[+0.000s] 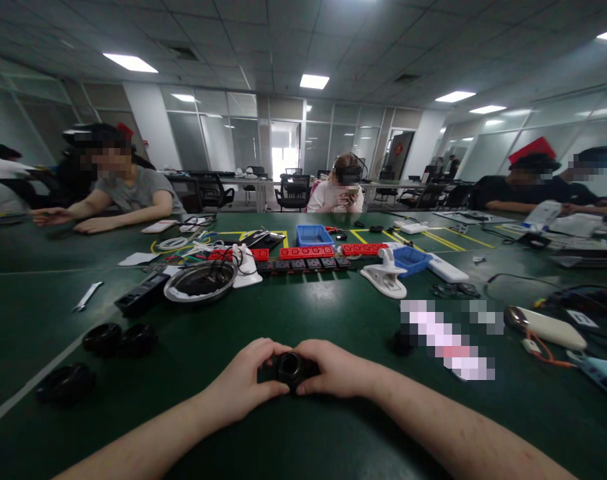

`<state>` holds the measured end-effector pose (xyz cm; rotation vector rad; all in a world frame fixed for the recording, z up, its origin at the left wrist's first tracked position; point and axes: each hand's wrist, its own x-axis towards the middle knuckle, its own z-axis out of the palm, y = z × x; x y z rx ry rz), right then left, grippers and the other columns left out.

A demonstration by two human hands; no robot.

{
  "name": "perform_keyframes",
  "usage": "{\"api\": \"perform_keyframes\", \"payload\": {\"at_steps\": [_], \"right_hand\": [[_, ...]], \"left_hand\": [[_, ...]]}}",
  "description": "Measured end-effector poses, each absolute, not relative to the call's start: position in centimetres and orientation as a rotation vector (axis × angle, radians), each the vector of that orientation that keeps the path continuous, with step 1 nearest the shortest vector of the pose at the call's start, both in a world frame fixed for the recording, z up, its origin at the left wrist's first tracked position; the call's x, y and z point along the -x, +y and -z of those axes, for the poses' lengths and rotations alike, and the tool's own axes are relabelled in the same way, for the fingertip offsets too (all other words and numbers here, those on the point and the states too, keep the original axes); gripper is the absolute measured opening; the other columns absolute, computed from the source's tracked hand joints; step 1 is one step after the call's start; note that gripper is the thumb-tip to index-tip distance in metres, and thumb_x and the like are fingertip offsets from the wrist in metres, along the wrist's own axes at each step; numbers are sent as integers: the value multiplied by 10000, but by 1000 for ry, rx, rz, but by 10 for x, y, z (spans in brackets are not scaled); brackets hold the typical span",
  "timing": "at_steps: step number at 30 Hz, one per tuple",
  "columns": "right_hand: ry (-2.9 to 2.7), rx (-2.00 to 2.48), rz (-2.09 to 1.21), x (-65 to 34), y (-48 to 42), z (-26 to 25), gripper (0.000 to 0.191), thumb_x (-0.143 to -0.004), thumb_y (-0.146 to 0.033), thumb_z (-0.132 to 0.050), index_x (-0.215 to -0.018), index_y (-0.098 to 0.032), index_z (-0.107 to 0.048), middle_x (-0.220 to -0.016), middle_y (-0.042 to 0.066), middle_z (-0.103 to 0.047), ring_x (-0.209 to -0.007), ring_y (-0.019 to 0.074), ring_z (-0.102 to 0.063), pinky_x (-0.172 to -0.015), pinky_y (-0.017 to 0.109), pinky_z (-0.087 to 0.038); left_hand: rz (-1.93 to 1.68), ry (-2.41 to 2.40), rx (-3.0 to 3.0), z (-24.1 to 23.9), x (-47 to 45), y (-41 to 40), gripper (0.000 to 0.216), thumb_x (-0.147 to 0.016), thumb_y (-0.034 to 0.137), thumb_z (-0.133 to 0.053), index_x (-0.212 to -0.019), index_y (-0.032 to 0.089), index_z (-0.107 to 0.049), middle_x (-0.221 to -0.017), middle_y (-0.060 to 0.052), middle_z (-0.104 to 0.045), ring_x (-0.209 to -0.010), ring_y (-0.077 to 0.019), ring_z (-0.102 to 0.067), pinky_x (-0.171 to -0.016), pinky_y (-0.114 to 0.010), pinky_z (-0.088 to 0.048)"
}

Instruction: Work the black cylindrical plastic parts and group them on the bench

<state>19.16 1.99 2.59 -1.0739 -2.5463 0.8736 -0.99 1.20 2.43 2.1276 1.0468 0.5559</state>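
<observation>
Between my two hands is a black round fitting (289, 365) with a hollow opening facing up toward me. My left hand (250, 373) grips it from the left, with thumb and fingers on its near and far sides. From the right, my right hand (330, 369) closes around the same fitting, and its palm hides part of it. Further left on the green table lie several black round parts, one (67, 383) nearest me and a pair (102, 339) behind it. A small dark piece (402, 342) lies to the right of my hands.
A wrench (88, 297), a black power strip (140, 293) and a metal bowl (176, 291) stand on the left. Red strips (307, 252) and blue trays (314, 235) line the middle. A white clip stand (386, 279) and a power bank (558, 328) are rightward. Several people sit around.
</observation>
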Motion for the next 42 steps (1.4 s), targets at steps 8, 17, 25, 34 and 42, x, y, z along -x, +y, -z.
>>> {"api": "perform_keyframes", "payload": {"at_steps": [8, 17, 25, 34, 42], "right_hand": [[-2537, 1415, -488, -177, 15, -12, 456, -560, -555, -673, -761, -167, -544, -707, 1, -556, -617, 154, -503, -507, 233, -334], [-2555, 1301, -403, -180, 8, -18, 610, -557, -619, -651, -958, -170, -551, -887, 64, -596, -813, 233, -530, -731, 354, -377], [-2570, 1137, -875, -194, 24, -18, 286, -641, -317, -716, -843, -168, -580, -757, -27, -559, -671, 124, -516, -556, 197, -363], [-2618, 1436, -286, -180, 12, -24, 641, -514, -725, -583, -814, -159, -569, -731, 58, -608, -682, 235, -564, -652, 331, -373], [-2419, 1348, -439, -186, 1, -46, 747, -674, -637, -537, -1224, -152, -397, -997, 99, -591, -901, 259, -545, -725, 332, -393]], "left_hand": [[-597, 1272, -2049, -18, -1, 2, 262, -638, 200, -641, -890, 183, -570, -864, -15, -554, -805, -202, -508, -700, -299, -402], [-642, 1220, -2084, -18, 1, 2, 289, -671, 196, -612, -956, 207, -562, -897, -23, -549, -840, -209, -498, -738, -311, -405], [-554, 1074, -2092, -21, 5, 5, 315, -671, 189, -617, -979, 223, -558, -909, -4, -543, -825, -185, -498, -703, -276, -400], [-711, 1278, -2076, -9, -2, 1, 250, -651, 213, -643, -878, 187, -543, -877, -23, -545, -840, -212, -508, -737, -319, -409], [-658, 1238, -2230, 1, 3, 8, 674, -516, 358, -765, -1107, 222, -473, -1045, -62, -538, -951, -276, -489, -818, -386, -381]]}}
